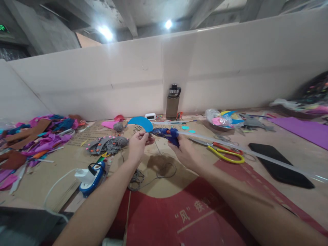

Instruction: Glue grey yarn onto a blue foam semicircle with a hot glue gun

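Note:
My left hand [138, 144] is closed in a pinch on the lower edge of a rounded, bright blue sheet piece [140, 123]. In my right hand [185, 151] is a dark blue hot glue gun [173, 137], its nozzle pointing left and close to my left fingertips and the blue piece. A long clear glue stick [230, 142] runs out of the gun's back toward the right. Grey yarn [164, 176] trails below my hands to a loose tangle on the cardboard [156, 193]. Whether my left fingers also pinch the yarn is hidden.
Yellow-handled scissors [228, 155] and a black phone [279, 165] lie right. A power strip [92, 179], a grey yarn bundle with orange dots [106, 145] and colourful scraps [48, 143] are left. A bottle [173, 102] stands by the white partition [102, 78]; a bowl [222, 127] holds scraps.

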A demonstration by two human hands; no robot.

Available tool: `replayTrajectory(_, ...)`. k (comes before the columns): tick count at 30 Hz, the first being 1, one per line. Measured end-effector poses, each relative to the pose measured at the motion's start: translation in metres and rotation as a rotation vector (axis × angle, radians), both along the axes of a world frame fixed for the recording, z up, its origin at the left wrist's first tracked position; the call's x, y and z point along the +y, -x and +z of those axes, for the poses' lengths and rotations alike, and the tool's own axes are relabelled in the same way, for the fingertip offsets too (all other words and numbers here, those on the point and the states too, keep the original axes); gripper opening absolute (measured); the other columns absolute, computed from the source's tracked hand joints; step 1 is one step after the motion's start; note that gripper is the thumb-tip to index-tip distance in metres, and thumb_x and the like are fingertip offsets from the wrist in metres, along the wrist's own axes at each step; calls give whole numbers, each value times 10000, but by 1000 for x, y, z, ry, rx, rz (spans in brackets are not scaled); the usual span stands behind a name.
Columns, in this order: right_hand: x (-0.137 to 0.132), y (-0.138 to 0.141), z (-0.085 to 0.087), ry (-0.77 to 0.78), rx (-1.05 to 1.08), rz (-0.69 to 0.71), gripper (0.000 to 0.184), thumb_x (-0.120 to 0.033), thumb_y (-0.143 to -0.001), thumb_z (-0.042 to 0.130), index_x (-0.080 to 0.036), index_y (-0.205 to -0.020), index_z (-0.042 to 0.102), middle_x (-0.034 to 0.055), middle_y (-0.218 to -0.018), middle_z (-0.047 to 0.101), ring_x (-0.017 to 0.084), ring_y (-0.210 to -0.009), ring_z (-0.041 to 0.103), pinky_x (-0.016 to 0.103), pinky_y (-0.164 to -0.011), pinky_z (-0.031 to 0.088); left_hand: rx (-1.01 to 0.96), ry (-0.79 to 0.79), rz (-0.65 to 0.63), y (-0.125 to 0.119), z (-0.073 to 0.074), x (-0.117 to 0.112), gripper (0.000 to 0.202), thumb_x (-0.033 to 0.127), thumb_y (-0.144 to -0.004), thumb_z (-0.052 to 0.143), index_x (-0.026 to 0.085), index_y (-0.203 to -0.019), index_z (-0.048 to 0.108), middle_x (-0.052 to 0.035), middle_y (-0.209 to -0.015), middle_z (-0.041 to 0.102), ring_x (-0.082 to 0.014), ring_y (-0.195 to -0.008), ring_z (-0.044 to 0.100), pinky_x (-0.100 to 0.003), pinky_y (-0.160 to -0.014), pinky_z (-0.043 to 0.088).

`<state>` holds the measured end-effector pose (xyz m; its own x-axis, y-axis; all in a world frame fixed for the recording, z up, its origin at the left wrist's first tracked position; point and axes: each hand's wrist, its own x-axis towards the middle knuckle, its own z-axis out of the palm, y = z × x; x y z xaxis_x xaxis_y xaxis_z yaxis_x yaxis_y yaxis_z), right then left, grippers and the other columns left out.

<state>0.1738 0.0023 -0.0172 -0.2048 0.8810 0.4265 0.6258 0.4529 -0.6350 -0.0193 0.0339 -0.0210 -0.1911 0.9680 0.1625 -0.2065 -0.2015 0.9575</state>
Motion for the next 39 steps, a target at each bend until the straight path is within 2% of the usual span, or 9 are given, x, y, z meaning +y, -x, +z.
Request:
replayTrajectory(18,11,-1,-7,16,89,6,286,-308,-843,475,-165,-1088,509,118,-999,643,232,-892,596,352,-780,457,-59,-25,26,-3,10,-5,212,274,-710,674,119,-800,561,-56,-723,663,-157,-640,675,-277,-614,541)
replayTrajectory(20,18,-1,-11,89,167,-16,275,-330,-822,507,-170,-1045,520,88,-895,653,209,-783,609,336,-711,478,-70,-12,26,-4,12,-7,198,262,-716,668,120,-804,562,-54,-731,663,-148,-640,673,-263,-608,538)
replayTrajectory(24,35,-4,-19,434,301,-48,184,-299,-790,533,-179,-926,503,-1,-614,586,138,-469,520,265,-460,434,-99,27,0,-6,12,-8,188,247,-712,674,118,-795,565,-55,-728,665,-138,-631,666,-249,-602,532)
replayTrajectory(27,43,-11,-24,567,232,-55,114,-271,-797,527,-181,-862,504,14,-605,594,149,-501,555,267,-479,449,-100,46,-31,-7,11,-8,194,248,-705,680,119,-792,564,-52,-704,662,-139,-616,660,-250,-590,527)
replayTrajectory(29,43,-16,-22,428,39,-146,116,-289,-787,559,-178,-791,525,73,-683,623,208,-675,623,329,-617,491,-88,35,-30,-7,10,-7,188,245,-709,671,121,-800,563,-47,-696,660,-136,-613,657,-246,-589,520)
replayTrajectory(32,34,-13,-12,19,-112,-263,108,-267,-766,592,-169,-768,546,162,-944,621,285,-1010,567,434,-882,430,-7,-20,18,-9,10,-9,190,261,-716,663,131,-809,560,-38,-691,660,-124,-574,637,-227,-543,492)
replayTrajectory(34,24,-1,-3,-29,13,-165,107,-266,-808,537,-167,-848,544,154,-1014,603,265,-1049,540,444,-922,409,130,-66,51,-10,12,-12,200,289,-724,660,139,-825,574,-22,-639,647,-103,-493,584,-200,-463,430)
replayTrajectory(37,11,27,4,143,475,158,294,-274,-801,549,-199,-1069,454,105,-1119,585,181,-1043,561,362,-905,446,334,-143,73,-15,16,-20,181,311,-746,638,156,-835,605,9,-566,603,-86,-446,521,-191,-436,383)
replayTrajectory(39,7,42,3,299,732,309,398,-268,-768,584,-219,-1117,397,67,-1038,608,156,-938,600,334,-834,479,401,-187,87,-17,18,-25,162,311,-748,632,171,-827,616,6,-623,618,-96,-502,551,-200,-481,422)
